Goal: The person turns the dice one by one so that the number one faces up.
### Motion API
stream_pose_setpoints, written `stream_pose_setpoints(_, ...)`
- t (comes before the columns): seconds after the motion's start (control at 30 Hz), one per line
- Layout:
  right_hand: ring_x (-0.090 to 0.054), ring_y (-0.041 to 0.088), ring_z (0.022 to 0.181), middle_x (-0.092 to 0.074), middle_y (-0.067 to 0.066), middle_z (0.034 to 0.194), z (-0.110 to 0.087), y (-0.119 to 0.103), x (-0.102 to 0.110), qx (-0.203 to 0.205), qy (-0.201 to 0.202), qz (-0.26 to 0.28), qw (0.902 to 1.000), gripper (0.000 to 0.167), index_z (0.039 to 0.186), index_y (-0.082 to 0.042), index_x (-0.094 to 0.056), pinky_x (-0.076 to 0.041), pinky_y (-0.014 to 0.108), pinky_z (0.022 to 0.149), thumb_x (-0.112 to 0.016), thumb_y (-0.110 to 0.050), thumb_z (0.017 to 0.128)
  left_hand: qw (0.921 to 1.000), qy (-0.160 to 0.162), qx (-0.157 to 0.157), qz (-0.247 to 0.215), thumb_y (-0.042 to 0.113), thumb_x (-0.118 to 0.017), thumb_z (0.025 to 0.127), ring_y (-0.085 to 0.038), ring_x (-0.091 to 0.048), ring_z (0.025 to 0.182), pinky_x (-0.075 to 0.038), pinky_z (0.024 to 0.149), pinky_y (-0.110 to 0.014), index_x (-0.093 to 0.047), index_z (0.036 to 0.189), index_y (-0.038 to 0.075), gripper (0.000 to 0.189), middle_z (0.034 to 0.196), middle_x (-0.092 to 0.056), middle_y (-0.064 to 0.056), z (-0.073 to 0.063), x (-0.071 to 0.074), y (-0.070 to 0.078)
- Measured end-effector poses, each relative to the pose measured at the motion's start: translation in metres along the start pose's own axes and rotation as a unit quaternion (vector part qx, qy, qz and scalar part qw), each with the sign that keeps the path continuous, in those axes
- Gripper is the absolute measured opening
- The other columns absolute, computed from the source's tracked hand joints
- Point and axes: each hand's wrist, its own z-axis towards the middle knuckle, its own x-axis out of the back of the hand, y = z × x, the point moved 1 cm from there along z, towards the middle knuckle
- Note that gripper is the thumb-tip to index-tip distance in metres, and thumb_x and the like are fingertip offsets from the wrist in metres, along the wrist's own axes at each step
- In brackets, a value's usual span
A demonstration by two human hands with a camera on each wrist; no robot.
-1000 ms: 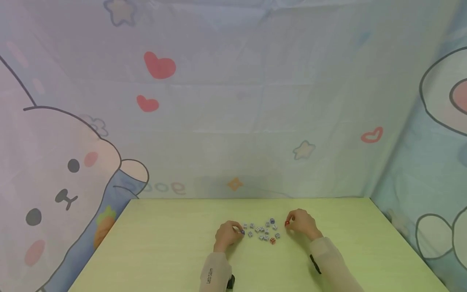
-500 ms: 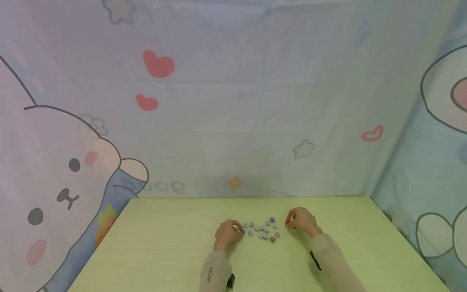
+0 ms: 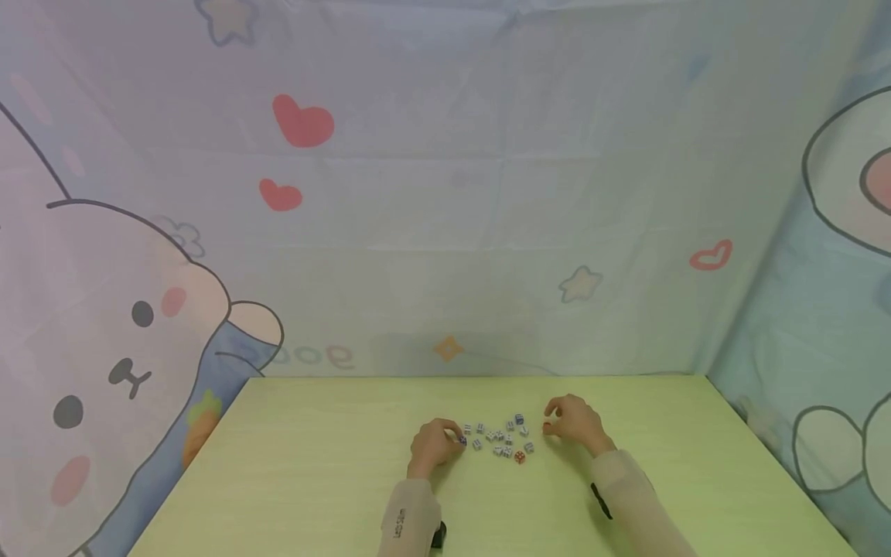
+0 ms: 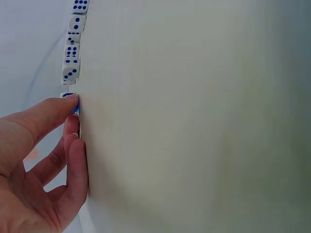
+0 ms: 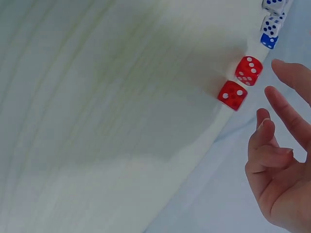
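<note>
A printed cloth (image 3: 487,271), pale with hearts, stars and a large cartoon animal at the left, hangs behind the table (image 3: 313,464), whose straight far edge runs along its foot. The tabletop is yellow-green. Two arms in light sleeves (image 3: 412,510) reach in from the near side, angled toward each other. The right hand (image 3: 576,420) lies slightly nearer the far edge, its thumb and forefinger spread with a gap between them, just beside a red die (image 3: 546,425). The left hand (image 3: 433,446) bends inward, thumb and fingertip pinching a blue die (image 4: 76,107). Between the hands, about midway between the far corners, sits a loose cluster — eleven white dice (image 3: 498,435), a second blue one (image 3: 519,418) toward the far edge and a second red one (image 3: 519,457) on the near side. That makes fifteen dice: eleven white, two blue, two red.
</note>
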Motion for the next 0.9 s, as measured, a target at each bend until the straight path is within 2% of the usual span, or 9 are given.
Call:
stream_pose_setpoints(0.27,-0.047,0.011,0.054,-0.056,-0.003,0.064,-0.008,-0.008,-0.003,0.028,0.008,-0.013,0.9995,0.007,0.072,-0.014,-0.062,-0.035,0.026,0.048,-0.068,-0.010,0.072,0.9996,0.004,-0.011,0.024,0.013,-0.070,0.073,-0.012,-0.050,0.049,-0.036,0.044,-0.025,-0.067,0.081,0.011,0.009,0.070,-0.065,-0.006,0.004,-0.001,0.001)
stream_pose_setpoints(0.5,-0.049,0.012,0.062,-0.060,-0.002,0.070,-0.017,-0.016,-0.008,0.054,0.000,-0.023,0.9983,0.010,0.071,-0.013,-0.061,-0.039,0.029,0.054,-0.064,-0.004,0.067,0.9994,0.004,-0.020,0.028,0.011,-0.069,0.073,-0.013,-0.052,0.052,-0.036,0.045,-0.025,-0.067,0.085,0.010,0.012,0.072,-0.065,-0.007,0.004,-0.002,0.002)
stream_pose_setpoints(0.7,-0.045,0.011,0.059,-0.056,-0.003,0.068,-0.022,-0.019,-0.015,0.069,-0.033,-0.028,0.9967,0.015,0.078,-0.013,-0.063,-0.036,0.027,0.050,-0.067,-0.004,0.066,0.9991,0.003,-0.018,0.037,0.012,-0.069,0.074,-0.013,-0.053,0.055,-0.037,0.048,-0.025,-0.068,0.088,0.010,0.014,0.074,-0.065,-0.007,0.003,-0.003,0.004)
stream_pose_setpoints(0.9,-0.047,0.011,0.059,-0.057,-0.002,0.068,-0.022,-0.019,-0.018,0.085,-0.036,-0.021,0.9955,0.018,0.081,-0.013,-0.064,-0.037,0.027,0.050,-0.070,-0.006,0.066,0.9990,0.008,-0.019,0.041,0.012,-0.070,0.073,-0.013,-0.053,0.056,-0.037,0.047,-0.026,-0.068,0.088,0.010,0.015,0.073,-0.065,-0.007,0.004,-0.005,0.003)
